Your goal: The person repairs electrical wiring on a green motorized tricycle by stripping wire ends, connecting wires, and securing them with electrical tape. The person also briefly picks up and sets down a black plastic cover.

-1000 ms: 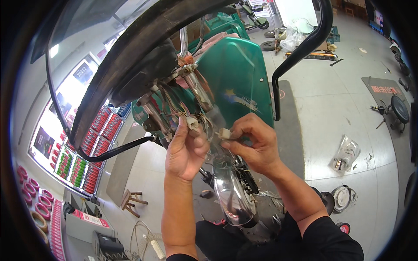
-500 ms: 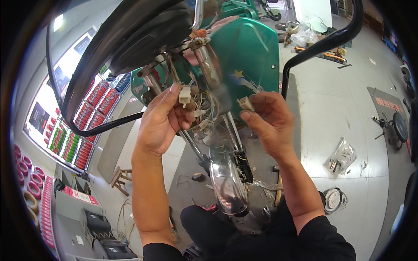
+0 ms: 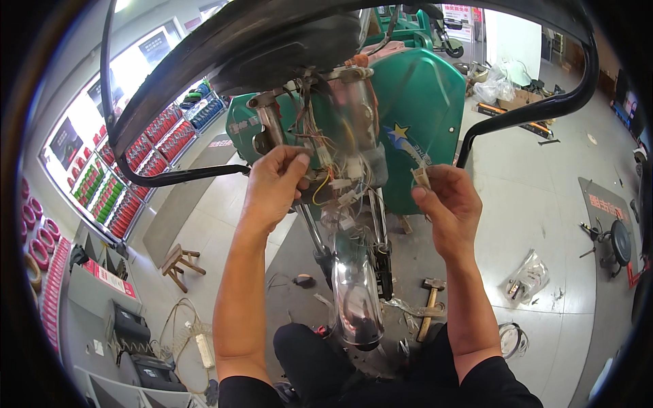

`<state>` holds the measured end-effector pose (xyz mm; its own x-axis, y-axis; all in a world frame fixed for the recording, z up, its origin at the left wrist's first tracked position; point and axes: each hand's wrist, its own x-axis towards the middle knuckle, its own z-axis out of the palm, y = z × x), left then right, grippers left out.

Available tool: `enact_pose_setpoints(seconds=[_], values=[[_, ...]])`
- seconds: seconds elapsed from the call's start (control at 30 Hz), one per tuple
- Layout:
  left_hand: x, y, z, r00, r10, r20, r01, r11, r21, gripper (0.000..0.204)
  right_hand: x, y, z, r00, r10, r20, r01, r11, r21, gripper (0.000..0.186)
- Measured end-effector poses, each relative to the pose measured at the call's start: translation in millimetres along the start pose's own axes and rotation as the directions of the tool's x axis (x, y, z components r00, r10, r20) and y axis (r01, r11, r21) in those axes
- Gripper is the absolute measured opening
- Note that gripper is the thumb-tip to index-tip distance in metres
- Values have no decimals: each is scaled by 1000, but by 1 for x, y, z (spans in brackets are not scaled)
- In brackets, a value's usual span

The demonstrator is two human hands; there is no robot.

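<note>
My right hand (image 3: 450, 209) pinches a small off-white plastic wire connector (image 3: 420, 177) between thumb and fingers, in front of a green body panel (image 3: 423, 102) with a star decal. My left hand (image 3: 277, 185) is closed, thumb against fingertips, at the left side of a wiring bundle (image 3: 318, 139); what it pinches, if anything, I cannot make out. Between my hands, several pale connectors (image 3: 347, 198) and a yellow wire (image 3: 318, 192) hang among the loose wires. Below them are the chrome front mudguard (image 3: 358, 306) and the fork legs of a vehicle.
A black tubular frame (image 3: 537, 112) arches around the work. A hammer (image 3: 430, 307) lies on the floor by my right knee. A wooden stool (image 3: 180, 265) stands to the left, and a plastic bag of parts (image 3: 525, 277) lies to the right.
The white connector that was in my left hand is no longer seen there; that hand now pinches beside the wires. My right hand still holds its connector. The whole view has shifted.
</note>
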<state>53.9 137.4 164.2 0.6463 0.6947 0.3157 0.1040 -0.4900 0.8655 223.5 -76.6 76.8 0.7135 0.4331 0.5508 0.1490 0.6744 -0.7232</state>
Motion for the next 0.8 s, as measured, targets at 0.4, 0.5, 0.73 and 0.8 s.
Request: enact_pose_setpoints(seconds=[0.4,0.5,0.73,0.8], values=[[8,-5,-7,980,121,-158,-101,987,126,25,1,9,0,999,34,8,-33,999,-40,36],[6,-5,-10,982,97,-165,-68,983,172,24,1,11,-3,998,61,-1,-61,996,-60,36],[0,-11,-8,974,140,-176,-78,945,319,24,2,17,-5,997,79,16,-77,993,-86,35],[2,-15,-9,970,147,-192,-88,954,287,24,1,20,-5,997,70,12,-68,992,-102,35]])
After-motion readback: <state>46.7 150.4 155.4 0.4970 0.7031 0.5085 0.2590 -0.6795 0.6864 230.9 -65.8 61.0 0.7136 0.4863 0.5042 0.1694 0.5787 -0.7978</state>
